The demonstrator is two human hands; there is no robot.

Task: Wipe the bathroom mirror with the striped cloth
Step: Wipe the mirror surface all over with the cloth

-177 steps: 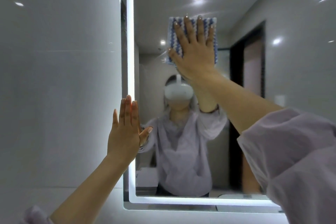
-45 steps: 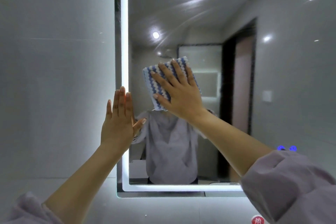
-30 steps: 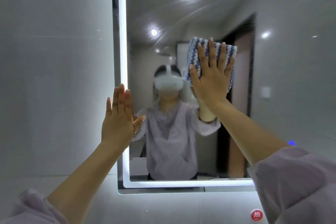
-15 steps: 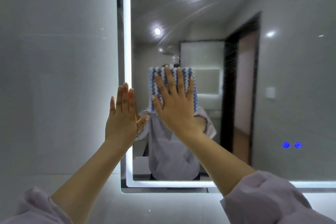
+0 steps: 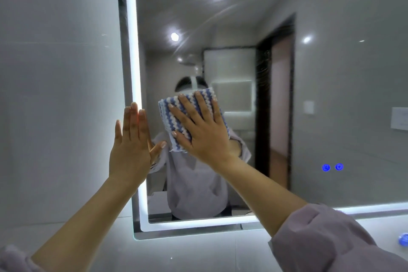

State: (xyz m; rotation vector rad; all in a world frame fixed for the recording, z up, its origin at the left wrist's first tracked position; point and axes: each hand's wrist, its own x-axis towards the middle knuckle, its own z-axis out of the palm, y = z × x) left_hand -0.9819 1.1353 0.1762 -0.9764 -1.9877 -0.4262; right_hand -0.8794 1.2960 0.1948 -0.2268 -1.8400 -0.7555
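Glossy grey wall [image 5: 57, 99], blue object [image 5: 404, 239] lower right

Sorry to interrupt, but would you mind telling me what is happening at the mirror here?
Someone is cleaning the bathroom mirror. The right hand presses the striped cloth flat against the glass, near its left side. The left hand rests flat on the mirror's lit left edge.

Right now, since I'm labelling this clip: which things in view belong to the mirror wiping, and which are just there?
In the job: striped cloth, mirror, right hand pressing the cloth flat, left hand at the mirror's lit edge.
Just there: blue lit buttons, wall tiles.
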